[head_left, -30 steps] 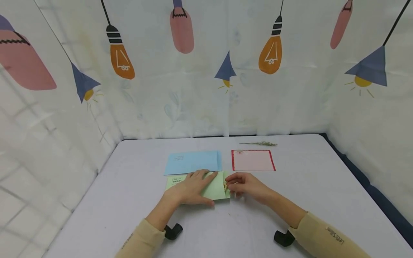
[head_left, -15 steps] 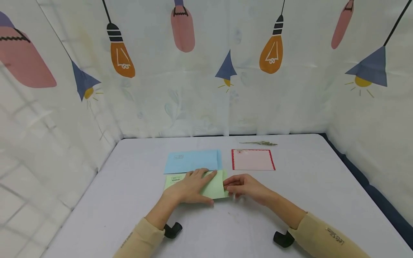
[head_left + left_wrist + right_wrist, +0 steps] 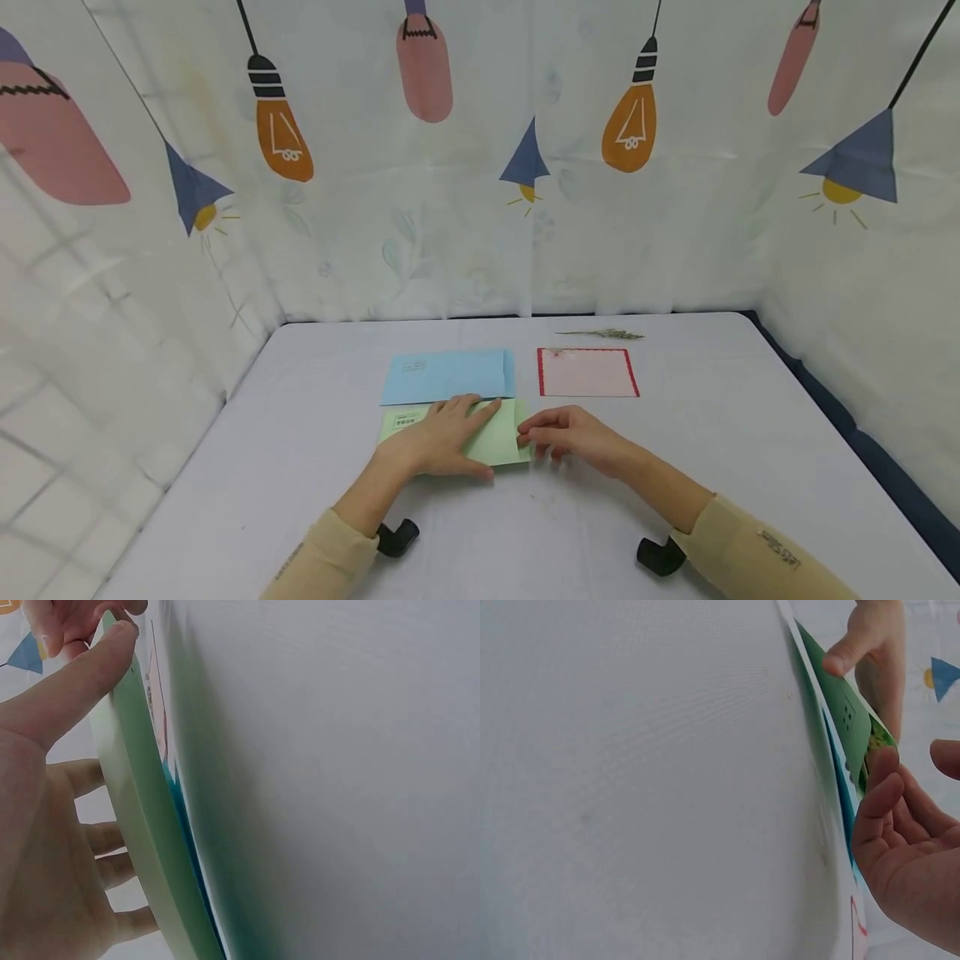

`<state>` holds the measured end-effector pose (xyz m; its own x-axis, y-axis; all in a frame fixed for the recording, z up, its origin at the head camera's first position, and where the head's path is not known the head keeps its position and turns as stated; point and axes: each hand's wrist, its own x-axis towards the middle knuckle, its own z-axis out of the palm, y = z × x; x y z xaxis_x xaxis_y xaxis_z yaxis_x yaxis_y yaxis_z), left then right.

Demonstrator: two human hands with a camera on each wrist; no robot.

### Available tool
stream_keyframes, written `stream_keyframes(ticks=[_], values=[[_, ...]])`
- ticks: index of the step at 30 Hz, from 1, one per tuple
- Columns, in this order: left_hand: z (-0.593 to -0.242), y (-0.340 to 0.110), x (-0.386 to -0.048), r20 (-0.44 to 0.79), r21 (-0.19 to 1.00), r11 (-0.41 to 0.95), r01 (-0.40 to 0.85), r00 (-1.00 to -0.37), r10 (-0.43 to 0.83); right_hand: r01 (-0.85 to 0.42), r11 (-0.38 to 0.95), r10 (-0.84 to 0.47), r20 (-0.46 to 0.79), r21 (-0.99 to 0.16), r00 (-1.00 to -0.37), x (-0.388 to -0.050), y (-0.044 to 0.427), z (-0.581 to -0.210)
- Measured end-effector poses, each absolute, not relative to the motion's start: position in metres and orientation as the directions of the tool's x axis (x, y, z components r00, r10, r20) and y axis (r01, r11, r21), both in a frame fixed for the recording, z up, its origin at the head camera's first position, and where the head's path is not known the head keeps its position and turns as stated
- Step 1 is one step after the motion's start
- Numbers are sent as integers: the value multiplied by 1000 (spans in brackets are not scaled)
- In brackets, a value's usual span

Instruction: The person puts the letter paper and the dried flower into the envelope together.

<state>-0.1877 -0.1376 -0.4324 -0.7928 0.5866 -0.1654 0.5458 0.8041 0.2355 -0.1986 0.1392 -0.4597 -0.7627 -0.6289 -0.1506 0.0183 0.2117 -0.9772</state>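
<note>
A pale green envelope (image 3: 495, 442) lies on the table in the head view, its mouth facing right. My left hand (image 3: 442, 437) spreads across it. The fingers rest at its far side and the thumb presses its near edge, as the left wrist view also shows. My right hand (image 3: 577, 437) is at the mouth, with bent fingers touching the opening. In the right wrist view, yellowish dried flowers (image 3: 879, 737) show inside the gaping mouth, partly hidden by fingertips. The right thumb (image 3: 949, 757) stands apart from those fingers.
Behind the green envelope lies a blue envelope (image 3: 446, 375). To its right is a pink card (image 3: 588, 373) with a red border. A dried sprig (image 3: 611, 333) lies farther back. A white printed curtain (image 3: 465, 250) surrounds the white table (image 3: 315, 392).
The yellowish flowers at the envelope's mouth have gone inside and no longer show in the head view. My right fingers and the green envelope have shifted slightly left. The left hand keeps its spread.
</note>
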Motion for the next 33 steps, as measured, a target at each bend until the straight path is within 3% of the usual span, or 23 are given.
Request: stream_keyframes(ticks=[11,33], values=[[-435,-142,-184,-178,247,803,543,-789,588,43,235,-594,-179,-971,-785,-202,153,-454],[-438,-143,-182,-236,235,828,510,-796,557,19,241,-619,-169,-970,-767,-205,161,-456]])
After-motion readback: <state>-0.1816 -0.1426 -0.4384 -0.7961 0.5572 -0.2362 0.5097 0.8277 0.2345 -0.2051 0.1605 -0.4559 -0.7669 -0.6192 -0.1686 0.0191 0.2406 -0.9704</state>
